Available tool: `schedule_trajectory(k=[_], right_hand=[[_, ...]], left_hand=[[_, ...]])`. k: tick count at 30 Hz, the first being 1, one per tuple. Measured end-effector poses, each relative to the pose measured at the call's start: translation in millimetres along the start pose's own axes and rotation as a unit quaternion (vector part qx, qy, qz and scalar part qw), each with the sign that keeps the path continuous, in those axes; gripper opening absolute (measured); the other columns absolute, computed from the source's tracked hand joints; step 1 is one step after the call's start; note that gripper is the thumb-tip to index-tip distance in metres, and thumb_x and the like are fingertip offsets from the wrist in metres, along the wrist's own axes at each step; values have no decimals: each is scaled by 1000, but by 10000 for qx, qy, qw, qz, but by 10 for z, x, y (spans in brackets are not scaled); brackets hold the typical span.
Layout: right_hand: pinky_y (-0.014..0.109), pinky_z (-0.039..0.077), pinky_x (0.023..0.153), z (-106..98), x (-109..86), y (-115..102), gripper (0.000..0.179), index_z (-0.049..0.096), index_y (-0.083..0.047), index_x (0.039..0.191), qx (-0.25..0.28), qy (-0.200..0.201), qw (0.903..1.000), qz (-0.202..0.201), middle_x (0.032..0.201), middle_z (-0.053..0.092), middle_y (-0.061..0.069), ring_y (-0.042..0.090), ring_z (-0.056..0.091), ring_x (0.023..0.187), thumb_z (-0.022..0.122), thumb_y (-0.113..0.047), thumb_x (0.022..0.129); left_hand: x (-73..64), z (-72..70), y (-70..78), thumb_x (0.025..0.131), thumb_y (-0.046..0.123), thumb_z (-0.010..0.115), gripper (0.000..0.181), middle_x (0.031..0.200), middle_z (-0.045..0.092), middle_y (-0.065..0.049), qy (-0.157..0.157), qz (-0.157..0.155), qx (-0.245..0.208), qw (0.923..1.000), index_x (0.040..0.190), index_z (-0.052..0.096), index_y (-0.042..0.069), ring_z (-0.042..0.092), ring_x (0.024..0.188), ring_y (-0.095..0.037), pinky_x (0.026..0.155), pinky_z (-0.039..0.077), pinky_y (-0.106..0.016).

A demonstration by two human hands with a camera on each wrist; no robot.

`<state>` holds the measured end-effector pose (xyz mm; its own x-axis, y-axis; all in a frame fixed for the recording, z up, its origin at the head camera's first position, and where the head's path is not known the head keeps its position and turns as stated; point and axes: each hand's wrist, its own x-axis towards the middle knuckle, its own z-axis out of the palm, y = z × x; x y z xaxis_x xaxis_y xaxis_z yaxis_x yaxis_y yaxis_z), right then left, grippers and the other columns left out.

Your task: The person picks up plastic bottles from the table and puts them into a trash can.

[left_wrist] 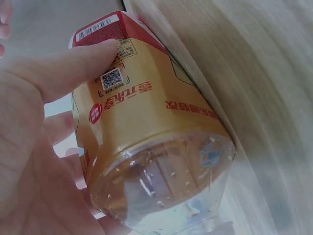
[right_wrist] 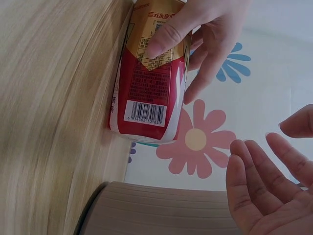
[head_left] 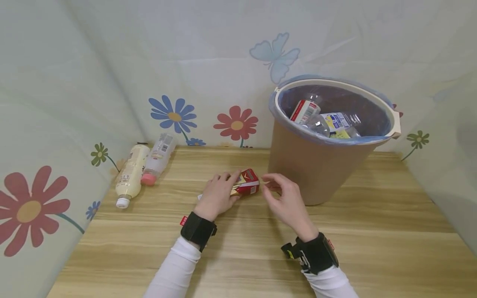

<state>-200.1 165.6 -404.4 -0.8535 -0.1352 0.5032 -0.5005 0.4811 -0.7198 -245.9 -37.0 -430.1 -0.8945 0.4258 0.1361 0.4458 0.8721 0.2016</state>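
Observation:
A plastic bottle [head_left: 250,182] with a red and gold label lies on its side on the wooden tabletop. My left hand [head_left: 217,194] grips it around the middle, thumb on the near face and fingers over the far side. In the left wrist view, the bottle's clear end [left_wrist: 161,191] has droplets inside. My right hand [head_left: 285,198] is just beyond the bottle's red end, fingers loosely bent and holding nothing. In the right wrist view, a barcode [right_wrist: 145,113] shows on the label, and the right fingers [right_wrist: 257,181] are apart from the bottle.
Behind my right hand stands a tall brown bin [head_left: 309,165] with a blue liner, holding several plastic bottles [head_left: 335,121]. At the back left lie a cream-coloured bottle [head_left: 131,174] with a white cap and a clear bottle [head_left: 161,155] with a pink cap. Flower-printed sheeting [head_left: 208,49] surrounds the table.

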Motion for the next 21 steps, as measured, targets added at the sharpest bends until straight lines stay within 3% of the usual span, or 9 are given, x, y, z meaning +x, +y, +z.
schedule_trajectory(k=[8, 13, 16, 21], right_hand=[[40, 56, 77, -1, -3, -19, 24, 65, -5, 107, 26, 12, 10000, 69, 103, 66, 6, 16, 64, 84, 63, 0, 83], [39, 56, 77, -4, -3, -110, 27, 64, -2, 108, 171, 188, 9997, 48, 103, 66, 9, 18, 64, 84, 62, 5, 82], [36, 56, 76, 4, 0, -115, 29, 64, -3, 109, 283, 402, 9988, -45, 102, 66, 9, 18, 64, 84, 60, 7, 82], [34, 56, 76, 17, 2, -52, 32, 62, -4, 113, 416, 574, 9975, 8, 102, 65, 7, 20, 64, 86, 59, 6, 83]], left_hand=[[-19, -45, -34, 81, 34, 73, 79, 126, 54, -16, 14, 27, -238, 9997, 147, 34, 15, 50, 110, -36, 90, 47, -49], [-59, -147, -97, 82, 34, 72, 80, 130, 52, -15, 319, -11, -855, 9958, 149, 31, 17, 49, 113, -34, 94, 45, -48], [-86, -229, -120, 83, 33, 71, 79, 128, 52, -14, 643, -27, -1393, 9882, 149, 29, 18, 49, 112, -30, 93, 46, -47], [-106, -304, -142, 83, 36, 70, 79, 130, 51, -8, 1185, -36, -2294, 9661, 149, 28, 23, 49, 110, -23, 89, 47, -46]])
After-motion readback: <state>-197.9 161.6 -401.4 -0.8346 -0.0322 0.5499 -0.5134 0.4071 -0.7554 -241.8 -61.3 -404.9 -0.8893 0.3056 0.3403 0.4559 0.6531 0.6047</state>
